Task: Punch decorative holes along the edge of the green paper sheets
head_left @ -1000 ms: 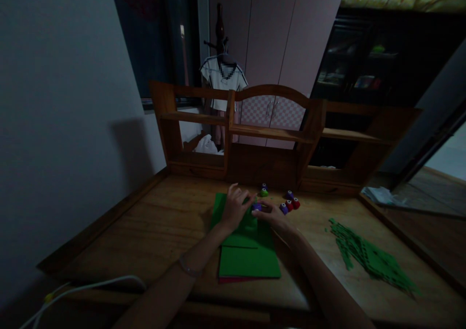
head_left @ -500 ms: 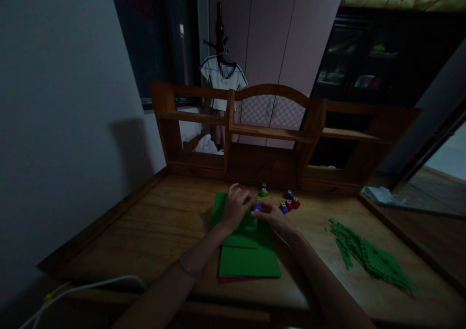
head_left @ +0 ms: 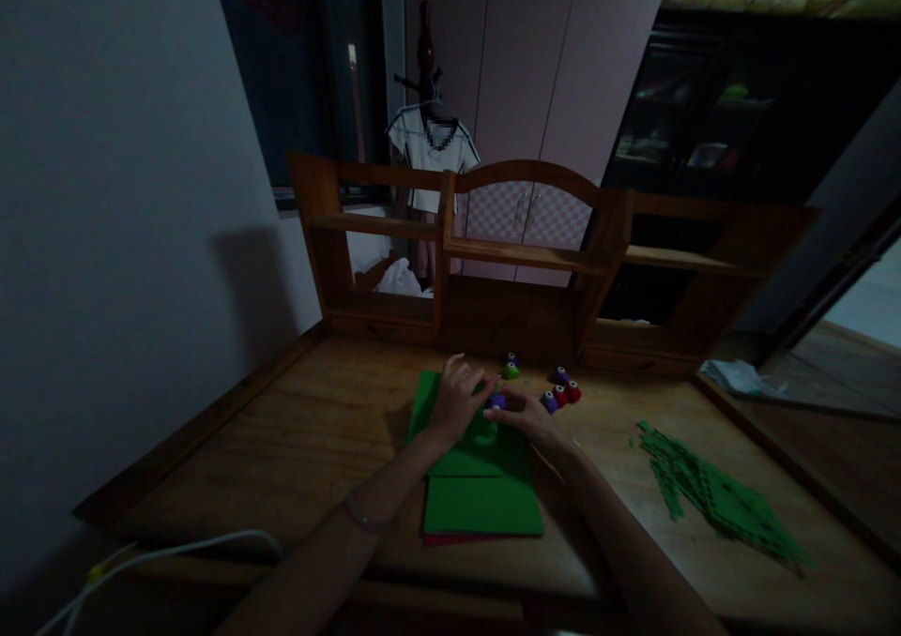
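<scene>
My right hand (head_left: 525, 413) is closed on a small purple piece with a pale round spot (head_left: 496, 401), held above a stack of green sheets (head_left: 482, 507). The fingers of my left hand (head_left: 461, 400) are pinched together at the left side of that piece, on what looks like a narrow green strip (head_left: 485, 436), part of which curls below the fingers. Its exact shape is too dark to make out. A reddish sheet (head_left: 461, 539) peeks out under the green stack.
Small purple, red and green pieces, among them a red one (head_left: 573, 391) and a green one (head_left: 511, 371), stand behind my right hand. Green sheets and strips with holes (head_left: 739, 509) lie at the right. A wooden shelf (head_left: 521, 253) closes the desk's back; a white cable (head_left: 190, 540) runs front left.
Both hands stay nearly in place. The purple piece has tilted slightly between the fingers, and a green curl now shows beneath it.
</scene>
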The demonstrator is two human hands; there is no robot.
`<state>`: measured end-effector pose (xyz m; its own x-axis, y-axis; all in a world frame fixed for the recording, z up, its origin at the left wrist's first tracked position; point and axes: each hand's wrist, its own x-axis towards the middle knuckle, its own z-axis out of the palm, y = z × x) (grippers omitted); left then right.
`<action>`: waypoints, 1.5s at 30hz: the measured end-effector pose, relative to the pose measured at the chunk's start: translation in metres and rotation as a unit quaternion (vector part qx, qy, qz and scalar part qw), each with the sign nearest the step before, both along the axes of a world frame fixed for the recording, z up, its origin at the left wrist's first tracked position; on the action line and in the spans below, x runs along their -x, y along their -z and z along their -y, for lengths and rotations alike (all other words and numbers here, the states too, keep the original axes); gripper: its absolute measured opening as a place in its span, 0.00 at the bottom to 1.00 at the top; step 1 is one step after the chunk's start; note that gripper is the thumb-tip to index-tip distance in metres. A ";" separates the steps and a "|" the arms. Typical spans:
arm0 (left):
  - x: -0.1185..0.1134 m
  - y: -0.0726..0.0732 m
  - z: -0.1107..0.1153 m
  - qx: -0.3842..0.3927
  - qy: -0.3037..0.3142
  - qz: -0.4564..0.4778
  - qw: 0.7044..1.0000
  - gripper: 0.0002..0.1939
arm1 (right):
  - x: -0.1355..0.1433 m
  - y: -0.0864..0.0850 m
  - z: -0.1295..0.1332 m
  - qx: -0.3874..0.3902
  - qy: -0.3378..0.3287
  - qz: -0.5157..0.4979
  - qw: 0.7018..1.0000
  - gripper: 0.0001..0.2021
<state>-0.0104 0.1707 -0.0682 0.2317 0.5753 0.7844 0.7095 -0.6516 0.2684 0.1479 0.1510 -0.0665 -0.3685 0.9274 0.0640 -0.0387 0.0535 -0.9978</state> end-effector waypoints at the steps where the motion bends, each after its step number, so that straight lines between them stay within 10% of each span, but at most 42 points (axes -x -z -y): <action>1: 0.000 0.000 0.000 0.002 0.000 0.002 1.000 0.10 | 0.000 -0.001 0.000 -0.003 0.002 0.001 1.000 0.23; 45: 0.001 -0.003 0.002 0.023 0.016 0.031 0.999 0.12 | -0.005 0.000 -0.001 0.026 -0.023 0.000 0.999 0.20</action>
<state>-0.0117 0.1685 -0.0648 0.2029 0.6038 0.7709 0.6690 -0.6603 0.3412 0.1529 0.1516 -0.0668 -0.4110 0.9115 0.0159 -0.0390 -0.0001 -0.9992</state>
